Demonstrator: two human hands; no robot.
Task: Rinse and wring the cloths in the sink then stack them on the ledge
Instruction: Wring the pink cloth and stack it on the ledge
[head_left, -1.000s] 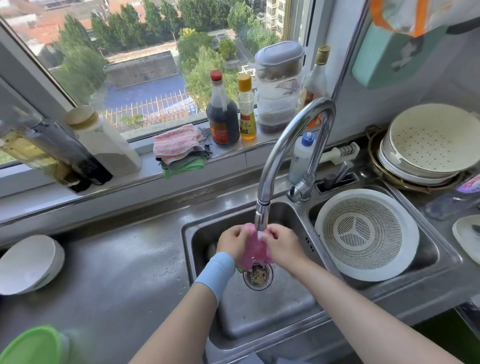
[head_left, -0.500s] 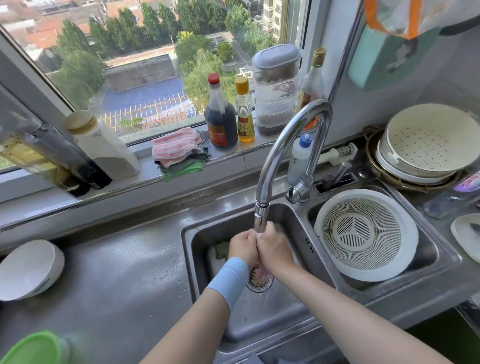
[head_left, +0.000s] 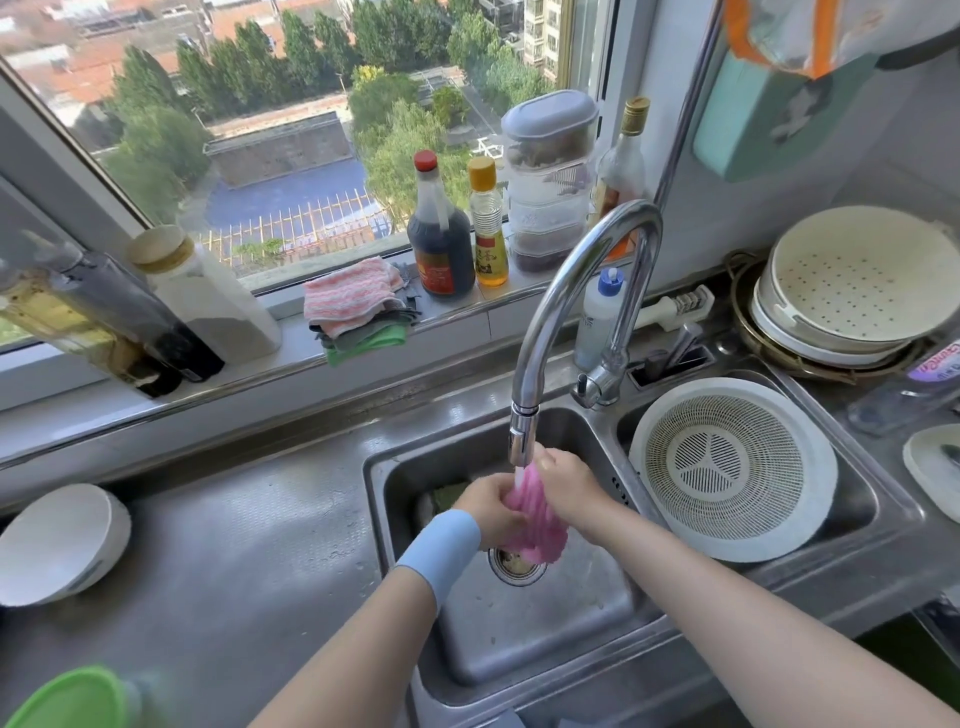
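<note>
A pink cloth (head_left: 535, 512) is bunched between both my hands under the running tap (head_left: 522, 441), above the drain of the left sink basin (head_left: 519, 644). My left hand (head_left: 491, 506), with a blue wristband, grips its left side. My right hand (head_left: 569, 486) grips its upper right side close to the spout. Another greenish cloth (head_left: 449, 496) lies at the back of the basin, mostly hidden behind my left hand. On the window ledge (head_left: 457, 317) sits a stack of cloths (head_left: 358, 312), pink striped on top, grey and green beneath.
Sauce bottles (head_left: 441, 234) and a stacked container (head_left: 550, 176) stand on the ledge right of the stack; a white jar (head_left: 208, 291) and dark bottle stand left. A white colander (head_left: 732, 467) fills the right basin. A white bowl (head_left: 57, 540) lies on the left counter.
The hands, pressed together low over the drain half a second ago, have parted and risen a little, and the pink cloth shows between them again under the water.
</note>
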